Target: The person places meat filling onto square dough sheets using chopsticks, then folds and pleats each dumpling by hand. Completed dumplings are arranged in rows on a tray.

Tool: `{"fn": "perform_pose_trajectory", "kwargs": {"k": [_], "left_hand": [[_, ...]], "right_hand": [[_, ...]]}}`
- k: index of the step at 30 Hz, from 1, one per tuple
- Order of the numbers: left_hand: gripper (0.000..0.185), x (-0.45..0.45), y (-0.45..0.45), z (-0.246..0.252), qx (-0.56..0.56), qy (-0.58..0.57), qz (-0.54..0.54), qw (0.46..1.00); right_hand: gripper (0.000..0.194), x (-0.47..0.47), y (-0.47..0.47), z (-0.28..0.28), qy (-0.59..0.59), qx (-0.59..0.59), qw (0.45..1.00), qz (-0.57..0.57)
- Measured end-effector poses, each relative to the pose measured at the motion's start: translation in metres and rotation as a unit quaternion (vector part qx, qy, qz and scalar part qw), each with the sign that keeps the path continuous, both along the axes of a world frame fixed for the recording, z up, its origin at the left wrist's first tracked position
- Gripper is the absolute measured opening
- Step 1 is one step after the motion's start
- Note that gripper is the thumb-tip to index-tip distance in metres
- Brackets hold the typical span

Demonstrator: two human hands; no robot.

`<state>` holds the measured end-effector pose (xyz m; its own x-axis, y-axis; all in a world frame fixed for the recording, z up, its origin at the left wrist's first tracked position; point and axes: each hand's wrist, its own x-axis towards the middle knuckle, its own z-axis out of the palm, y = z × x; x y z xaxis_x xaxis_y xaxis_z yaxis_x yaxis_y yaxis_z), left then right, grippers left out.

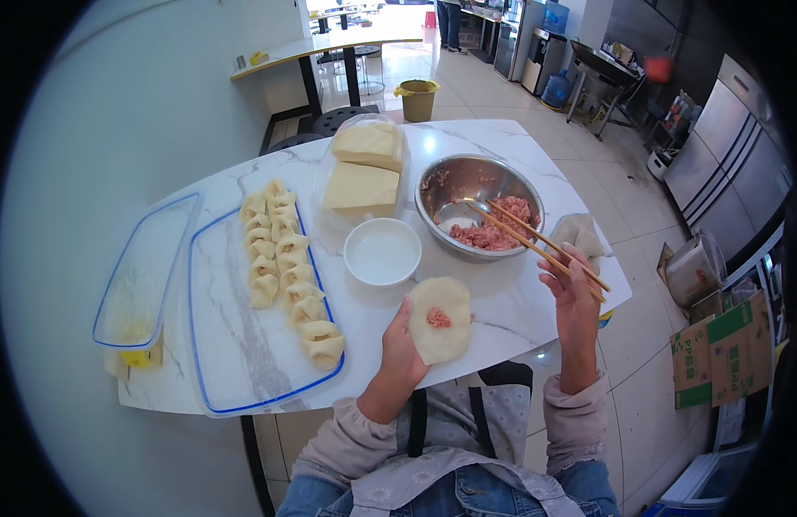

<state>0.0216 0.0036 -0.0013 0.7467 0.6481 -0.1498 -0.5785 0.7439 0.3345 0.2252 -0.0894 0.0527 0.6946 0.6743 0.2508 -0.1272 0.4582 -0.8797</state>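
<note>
On my left hand (pixel 398 347) lies a flat dough wrapper (pixel 445 342) with a small lump of minced meat (pixel 438 317) near its middle. My right hand (pixel 575 296) grips a pair of wooden chopsticks (pixel 527 240), whose tips reach over a steel bowl (pixel 430 223). Pink minced meat (pixel 485 236) clings to the right side of that bowl. A white bowl of clear liquid (pixel 382 252) stands just beyond my left hand. Folded wontons (pixel 300 276) sit in two rows on a blue-rimmed clear tray (pixel 227 362) to the left.
Stacked wrappers (pixel 361 185) rest in plastic behind the white bowl. A blue-edged clear lid (pixel 143 278) lies at the table's left, by the wall. A folded cloth (pixel 576 234) is right of the steel bowl. Beyond the table stands a lined bin (pixel 418 103); a person (pixel 450 24) is farther back.
</note>
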Motion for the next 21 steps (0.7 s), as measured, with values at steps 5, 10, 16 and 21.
{"fn": "perform_pose_trajectory", "kwargs": {"k": [5, 10, 16, 21], "left_hand": [[0.048, 0.000, -0.002, 0.002, 0.010, 0.000, 0.014, 1.000], [0.048, 0.000, -0.002, 0.001, 0.026, -0.026, -0.001, 0.999], [0.052, -0.003, 0.001, -0.005, -0.007, -0.038, -0.050, 0.998], [0.055, -0.001, 0.001, -0.005, -0.022, 0.004, -0.015, 1.000]], "right_hand": [[0.037, -0.006, 0.008, -0.007, 0.008, -0.060, 0.998, 0.015], [0.045, -0.034, -0.009, -0.039, -0.133, -0.150, 0.979, -0.029], [0.053, -0.072, -0.015, -0.059, -0.542, -0.126, 0.829, -0.050], [0.040, -0.082, -0.013, -0.058, -0.612, -0.056, 0.788, -0.025]]}}
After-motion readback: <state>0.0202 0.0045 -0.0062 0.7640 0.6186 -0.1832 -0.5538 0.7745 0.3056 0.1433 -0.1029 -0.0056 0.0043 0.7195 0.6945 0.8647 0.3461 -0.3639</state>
